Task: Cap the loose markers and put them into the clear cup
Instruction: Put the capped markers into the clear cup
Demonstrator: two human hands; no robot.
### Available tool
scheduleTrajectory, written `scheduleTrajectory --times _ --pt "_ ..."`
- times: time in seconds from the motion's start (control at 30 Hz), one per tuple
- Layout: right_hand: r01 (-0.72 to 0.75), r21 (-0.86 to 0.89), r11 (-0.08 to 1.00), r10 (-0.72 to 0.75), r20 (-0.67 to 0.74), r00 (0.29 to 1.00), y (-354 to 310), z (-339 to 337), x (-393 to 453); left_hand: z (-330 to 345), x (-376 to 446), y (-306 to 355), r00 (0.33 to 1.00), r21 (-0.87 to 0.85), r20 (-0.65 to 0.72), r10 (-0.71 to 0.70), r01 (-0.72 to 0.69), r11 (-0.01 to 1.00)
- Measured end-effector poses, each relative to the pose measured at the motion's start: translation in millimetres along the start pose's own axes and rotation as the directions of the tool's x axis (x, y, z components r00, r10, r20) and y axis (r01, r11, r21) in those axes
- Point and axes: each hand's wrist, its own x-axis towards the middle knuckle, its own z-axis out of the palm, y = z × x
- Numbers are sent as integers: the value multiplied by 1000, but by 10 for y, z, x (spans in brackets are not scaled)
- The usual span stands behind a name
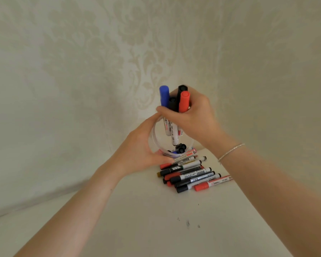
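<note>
I am working on a plain white tabletop (137, 219) pushed up against a wall covered in pale cream damask wallpaper (82, 62); a few small dark ink specks (188, 223) mark the surface close to me.

My left hand (143, 151) is wrapped around the side of the clear cup (154, 134), which is tipped so its open mouth faces me, its base down near the table. My right hand (195, 115) is clenched around a bundle of four capped markers — one blue-capped marker (164, 95), two black-capped ones (182, 89) and one red-capped marker (184, 101) — with the caps standing up above my fist and the white barrels (171, 130) reaching down into the cup's mouth. A thin silver bracelet (230, 152) sits on my right wrist.

Deep inside the cup I can see dark cap ends (180, 147) and a bit of blue — markers already in there, though I cannot count them through the plastic.

On the table just in front of the cup lies the pile of loose markers (193, 175), touching and overlapping one another. I make out roughly ten: several black-capped, a few red ones, one with a gold end (158, 174). The nearest is a red-capped marker (211, 183) lying at the pile's edge. An exact count is hard where they overlap.
</note>
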Motion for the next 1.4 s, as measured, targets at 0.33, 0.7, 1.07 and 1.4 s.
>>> scheduleTrajectory --times 0.33,0.7,1.07,1.4 --pt "-113 16 993 108 175 979 259 115 -127 38 45 -60 999 -30 -25 -28 28 999" --pt "-89 -252 964 213 524 825 280 103 -36 37 34 -38 999 51 41 -31 29 998" --pt "-10 -350 937 218 561 799 282 107 -43 56 47 -88 999 22 5 -48 48 999" --pt "53 -443 895 276 643 715 253 83 -52 60 38 -91 1000 47 8 -11 11 999"
